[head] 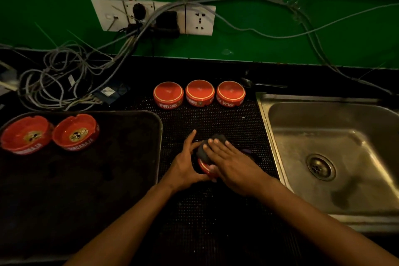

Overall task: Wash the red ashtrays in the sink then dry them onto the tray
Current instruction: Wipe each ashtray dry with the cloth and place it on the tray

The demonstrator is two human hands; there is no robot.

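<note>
Left hand [183,166] grips a red ashtray [205,168] by its rim; right hand [228,157] presses a dark cloth [207,149] flat on it. Likely rigid, slippery, breakable.

Scene dim, warm-tinted; corners fall off to near black (vignetting). Brightest areas: green wall [280,34] and white socket panel [151,15], both evenly lit, no hard glare. Steel sink [323,147] catches soft sheen on basin floor. Black tray [129,119] and dark surface [216,222] swallow detail. Wide-angle bend curves wall edge and sink rim. Red ashtrays [199,93] saturated, lettering slightly soft. Forearms near bottom edge underexposed.
</note>
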